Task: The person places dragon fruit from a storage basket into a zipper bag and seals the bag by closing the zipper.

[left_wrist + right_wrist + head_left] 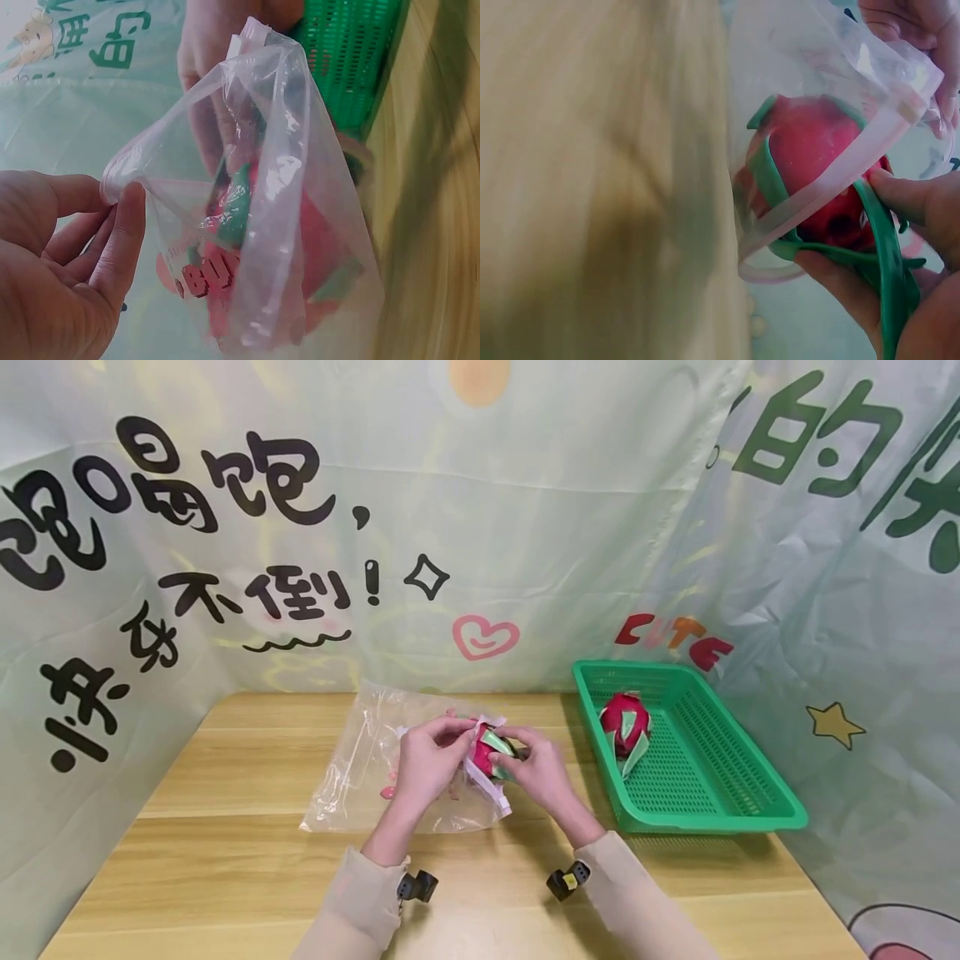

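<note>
Two hands work a dragon fruit (489, 752) into a clear plastic bag (367, 760) lying on the wooden bench (225, 860). The left hand (429, 762) pinches the bag's sealing strip between thumb and forefinger, as the left wrist view shows at the fingers (124, 225), lifting one lip so that the mouth stays open. The right hand (542, 770) curls round the fruit from the far side, its fingertips (900, 196) on the red skin and green scales, with the fruit lying partly inside the bag's mouth; the zip strip (832, 180) crosses the fruit's middle in the right wrist view. The bag's closed end trails away to the person's left, flat on the bench, so the opening faces the fruit. To the right stands a green basket (750, 810), well apart from the hands, holding a second dragon fruit (626, 720) near its back end. A printed cloth backdrop (525, 527) encloses the bench on three sides.
</note>
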`<state>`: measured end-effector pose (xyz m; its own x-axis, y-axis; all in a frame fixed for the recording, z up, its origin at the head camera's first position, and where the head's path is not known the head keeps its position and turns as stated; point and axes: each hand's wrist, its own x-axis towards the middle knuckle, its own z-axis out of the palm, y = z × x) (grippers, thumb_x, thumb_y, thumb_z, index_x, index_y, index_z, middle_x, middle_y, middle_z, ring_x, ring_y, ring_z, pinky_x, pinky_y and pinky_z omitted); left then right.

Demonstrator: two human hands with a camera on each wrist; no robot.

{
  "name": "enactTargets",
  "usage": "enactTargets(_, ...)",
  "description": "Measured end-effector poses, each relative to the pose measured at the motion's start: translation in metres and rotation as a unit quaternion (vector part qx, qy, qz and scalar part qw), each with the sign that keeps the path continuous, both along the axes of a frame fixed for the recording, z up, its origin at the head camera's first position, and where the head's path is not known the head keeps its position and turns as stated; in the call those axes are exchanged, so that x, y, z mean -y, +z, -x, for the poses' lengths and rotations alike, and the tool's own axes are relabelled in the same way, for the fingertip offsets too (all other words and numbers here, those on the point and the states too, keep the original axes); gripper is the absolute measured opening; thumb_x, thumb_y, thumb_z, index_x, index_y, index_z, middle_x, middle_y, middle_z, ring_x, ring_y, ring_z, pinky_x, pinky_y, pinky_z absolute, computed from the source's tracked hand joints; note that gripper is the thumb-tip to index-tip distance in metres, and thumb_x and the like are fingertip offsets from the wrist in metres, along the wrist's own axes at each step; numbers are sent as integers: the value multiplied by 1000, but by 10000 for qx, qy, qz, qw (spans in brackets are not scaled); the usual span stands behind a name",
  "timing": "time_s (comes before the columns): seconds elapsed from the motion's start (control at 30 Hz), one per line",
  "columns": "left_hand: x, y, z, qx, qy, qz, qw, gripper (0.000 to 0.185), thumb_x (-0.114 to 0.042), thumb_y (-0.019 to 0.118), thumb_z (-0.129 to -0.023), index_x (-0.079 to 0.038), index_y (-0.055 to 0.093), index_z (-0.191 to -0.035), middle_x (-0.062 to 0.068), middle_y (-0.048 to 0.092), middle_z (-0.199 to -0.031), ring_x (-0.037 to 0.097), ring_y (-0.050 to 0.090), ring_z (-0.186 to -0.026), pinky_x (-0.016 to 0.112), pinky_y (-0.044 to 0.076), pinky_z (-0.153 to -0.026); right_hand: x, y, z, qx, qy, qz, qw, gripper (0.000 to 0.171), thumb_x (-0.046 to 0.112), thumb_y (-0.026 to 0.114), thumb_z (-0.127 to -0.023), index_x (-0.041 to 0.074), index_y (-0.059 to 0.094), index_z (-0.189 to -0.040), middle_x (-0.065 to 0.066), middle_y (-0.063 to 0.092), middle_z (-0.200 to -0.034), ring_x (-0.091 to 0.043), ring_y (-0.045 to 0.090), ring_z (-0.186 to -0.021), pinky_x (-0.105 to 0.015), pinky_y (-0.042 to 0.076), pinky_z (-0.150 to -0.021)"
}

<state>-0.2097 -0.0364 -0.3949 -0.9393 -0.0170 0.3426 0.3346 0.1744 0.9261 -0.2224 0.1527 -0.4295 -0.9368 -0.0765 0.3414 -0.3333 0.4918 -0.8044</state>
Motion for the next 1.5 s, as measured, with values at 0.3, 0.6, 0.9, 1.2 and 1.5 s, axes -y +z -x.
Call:
enactTargets(0.3, 3, -5, 4, 260, 251, 173, 9992, 11, -9, 79, -92, -10, 83, -102, 5, 78, -101, 15, 70, -84, 20, 57, -66, -4, -17, -2, -122, 594, 281, 9978, 12, -10, 75, -88, 0, 79, -93, -19, 66, -128, -39, 63, -121, -48, 59, -96)
enactTargets(0.6, 9, -9, 11, 288, 475, 291, 9980, 11, -9, 78, -91, -10, 83, -101, 4, 79, -99, 15, 70, -83, 22, 56, -70, -14, -27, -1, -52, 930, -364, 9950, 42, -5, 89, -75, 8, 78, -113, -14, 61, -143, -38, 59, -129, -50, 52, -108)
enactTargets(0.9, 7, -13, 12, 439, 622, 729, 9944, 17, -9, 78, -91, -9, 81, -107, 4, 78, -99, 18, 71, -86, 27, 60, -71, -14, -32, -2, -311, 588, -716, 9952, 43, 4, 81, -88, 8, 73, -130, -18, 55, -151, -40, 54, -136, -47, 48, -110)
enactTargets(1.2, 8, -14, -3, 164, 697, 2281, 9710, 26, -6, 78, -80, -8, 79, -106, 4, 76, -89, 18, 68, -76, 31, 55, -60, -8, -29, 2, -978, -16, -169, 9951, 27, 6, 80, -90, 5, 79, -117, -17, 69, -133, -37, 64, -125, -46, 55, -102)
enactTargets(1.5, 11, -9, -2, -43, 445, 900, 9949, 17, -11, 78, -91, -9, 81, -107, 8, 77, -91, 18, 70, -74, 31, 60, -53, -7, -14, 3, -1712, -315, 118, 9847, 24, 4, 84, -86, 5, 81, -110, -16, 73, -126, -33, 70, -117, -35, 59, -93)
